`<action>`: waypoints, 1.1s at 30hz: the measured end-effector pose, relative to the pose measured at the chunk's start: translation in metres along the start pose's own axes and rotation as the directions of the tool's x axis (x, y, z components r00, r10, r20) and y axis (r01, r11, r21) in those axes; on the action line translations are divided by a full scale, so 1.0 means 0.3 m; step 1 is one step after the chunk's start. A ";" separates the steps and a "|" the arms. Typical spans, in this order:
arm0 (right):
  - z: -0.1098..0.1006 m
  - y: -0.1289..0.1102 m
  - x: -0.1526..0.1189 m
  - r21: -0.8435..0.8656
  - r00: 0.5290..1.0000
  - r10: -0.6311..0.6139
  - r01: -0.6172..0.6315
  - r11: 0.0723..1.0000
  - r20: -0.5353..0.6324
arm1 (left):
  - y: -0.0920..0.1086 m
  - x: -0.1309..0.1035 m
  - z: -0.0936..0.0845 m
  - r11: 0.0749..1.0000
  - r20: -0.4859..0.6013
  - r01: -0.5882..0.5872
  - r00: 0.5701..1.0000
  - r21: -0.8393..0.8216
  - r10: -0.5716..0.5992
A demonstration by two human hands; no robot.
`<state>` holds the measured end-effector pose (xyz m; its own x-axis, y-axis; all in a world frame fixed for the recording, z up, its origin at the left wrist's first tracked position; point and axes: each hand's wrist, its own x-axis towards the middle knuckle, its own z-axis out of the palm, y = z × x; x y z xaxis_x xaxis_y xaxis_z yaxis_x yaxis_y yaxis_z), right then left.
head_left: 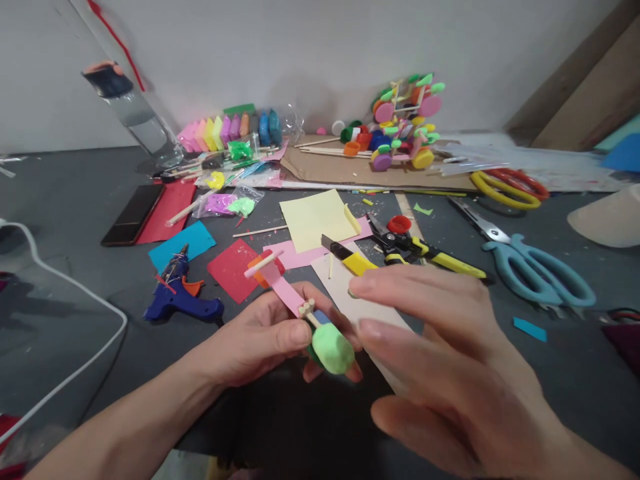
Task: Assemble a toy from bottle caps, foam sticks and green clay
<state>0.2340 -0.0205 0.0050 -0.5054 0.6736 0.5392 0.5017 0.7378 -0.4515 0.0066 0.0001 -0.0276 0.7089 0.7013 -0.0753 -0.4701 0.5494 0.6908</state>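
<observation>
My left hand (255, 343) is closed around a small handmade craft model with a pink strip (287, 291), wooden sticks (307, 307) and orange and red pieces at its far end. At the model's near end sits a lump of light green clay (333, 348), and some blue shows behind it. The fingers hide part of the model's underside. To the right, my right hand (450, 360) hovers with its fingers apart, slightly blurred. A yellow utility knife (357, 261) lies just beyond its fingertips.
A blue glue gun (183, 297) lies left, near a black phone (134, 215). Pliers (400, 243), blue-handled scissors (533, 267) and yellow paper (320, 219) are ahead and right. Behind stand a water bottle (143, 123) and a colourful stick-and-clay model (405, 123). A white cable (107, 303) curves at left.
</observation>
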 end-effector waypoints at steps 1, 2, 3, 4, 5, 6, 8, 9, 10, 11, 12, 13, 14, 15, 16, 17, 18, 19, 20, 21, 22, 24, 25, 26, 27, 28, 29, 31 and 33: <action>0.003 0.011 0.012 -0.022 0.998 -0.063 0.063 0.998 0.010 | 0.002 0.000 -0.002 1.000 0.007 -0.006 1.000 0.003 0.006; 0.008 0.020 0.024 -0.014 0.995 -0.096 0.096 0.995 -0.035 | 0.004 0.000 -0.003 1.000 0.007 -0.009 1.000 0.008 0.009; 0.015 0.027 0.036 -0.003 0.993 -0.093 0.093 0.996 -0.076 | 0.006 0.000 -0.004 1.000 0.002 -0.013 1.000 0.015 0.013; 0.023 0.032 0.047 0.005 0.993 -0.082 0.083 0.997 -0.081 | 0.009 0.000 -0.004 1.000 -0.005 -0.018 1.000 0.024 0.018; 0.033 0.035 0.056 0.009 0.994 -0.076 0.077 0.997 -0.079 | 0.011 0.001 -0.003 0.999 -0.016 -0.023 1.000 0.034 0.024; 0.043 0.036 0.062 0.016 0.996 -0.065 0.066 0.998 -0.059 | 0.012 0.002 0.000 0.999 -0.028 -0.030 0.999 0.045 0.031; 0.066 0.034 0.065 0.039 0.999 -0.041 0.041 0.998 -0.012 | 0.011 0.007 0.008 0.996 -0.063 -0.053 0.996 0.069 0.058; 0.078 0.032 0.063 0.055 1.000 -0.020 0.019 0.998 0.008 | 0.009 0.010 0.014 0.994 -0.085 -0.073 0.993 0.079 0.079; 0.090 0.031 0.059 0.070 1.000 0.007 -0.008 0.998 0.014 | 0.006 0.013 0.020 0.992 -0.109 -0.094 0.989 0.090 0.103; 0.102 0.030 0.055 0.083 0.999 0.038 -0.039 0.996 0.010 | 0.002 0.017 0.025 0.988 -0.134 -0.114 0.983 0.102 0.127; 0.114 0.030 0.051 0.096 0.998 0.068 -0.067 0.993 -0.005 | -0.003 0.019 0.030 0.985 -0.156 -0.131 0.977 0.115 0.148; 0.125 0.030 0.048 0.114 0.995 0.091 -0.087 0.990 -0.035 | -0.009 0.022 0.033 0.981 -0.173 -0.142 0.971 0.131 0.164; 0.134 0.032 0.046 0.133 0.992 0.107 -0.098 0.986 -0.063 | -0.015 0.023 0.034 0.978 -0.184 -0.148 0.967 0.148 0.175; 0.141 0.034 0.045 0.156 0.989 0.121 -0.107 0.982 -0.084 | -0.021 0.024 0.033 0.974 -0.192 -0.152 0.964 0.168 0.184; 0.145 0.036 0.044 0.178 0.986 0.131 -0.112 0.978 -0.101 | -0.027 0.024 0.030 0.969 -0.199 -0.158 0.960 0.189 0.196; 0.148 0.038 0.044 0.198 0.984 0.139 -0.115 0.973 -0.110 | -0.031 0.023 0.027 0.963 -0.205 -0.167 0.956 0.211 0.211; 0.148 0.039 0.044 0.216 0.983 0.145 -0.118 0.969 -0.114 | -0.034 0.022 0.024 0.956 -0.213 -0.177 0.950 0.232 0.227; 0.145 0.040 0.043 0.231 0.982 0.150 -0.120 0.966 -0.117 | -0.035 0.021 0.023 0.950 -0.222 -0.186 0.944 0.250 0.243; 0.141 0.041 0.042 0.240 0.980 0.156 -0.124 0.963 -0.121 | -0.034 0.019 0.023 0.944 -0.231 -0.197 0.938 0.264 0.260; 0.136 0.043 0.042 0.243 0.978 0.165 -0.130 0.961 -0.127 | -0.029 0.018 0.026 0.939 -0.241 -0.211 0.930 0.272 0.279; 0.129 0.046 0.042 0.245 0.974 0.177 -0.140 0.959 -0.138 | -0.020 0.015 0.031 0.934 -0.252 -0.228 0.920 0.276 0.299; 0.113 0.061 0.045 0.234 0.961 0.211 -0.167 0.958 -0.179 | 0.008 0.009 0.044 0.921 -0.282 -0.274 0.893 0.278 0.350; 0.104 0.074 0.048 0.217 0.952 0.225 -0.180 0.959 -0.206 | 0.026 0.005 0.050 0.912 -0.301 -0.299 0.875 0.279 0.379; 0.095 0.090 0.053 0.192 0.944 0.236 -0.194 0.962 -0.231 | 0.046 0.001 0.054 0.901 -0.320 -0.330 0.853 0.282 0.413; 0.085 0.107 0.059 0.153 0.937 0.243 -0.209 0.966 -0.252 | 0.066 -0.003 0.055 0.886 -0.337 -0.363 0.828 0.288 0.449; 0.076 0.127 0.065 0.106 0.939 0.237 -0.217 0.970 -0.248 | 0.085 -0.008 0.053 0.870 -0.352 -0.395 0.802 0.295 0.483; 0.068 0.145 0.072 0.054 0.947 0.229 -0.223 0.973 -0.223 | 0.101 -0.012 0.049 0.855 -0.366 -0.422 0.777 0.302 0.513; 0.053 0.176 0.083 -0.060 0.974 0.194 -0.203 0.977 -0.119 | 0.125 -0.018 0.036 0.828 -0.390 -0.463 0.732 0.316 0.559; 0.044 0.190 0.090 -0.166 0.987 0.155 -0.148 0.975 0.030 | 0.133 -0.020 0.024 0.812 -0.408 -0.486 0.702 0.325 0.584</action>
<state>0.2396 0.0403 -0.0154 -0.4424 0.7811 0.4407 0.6809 0.6124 -0.4018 -0.0127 0.0147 0.0056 0.0089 0.9983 0.0568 -0.5553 -0.0423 0.8306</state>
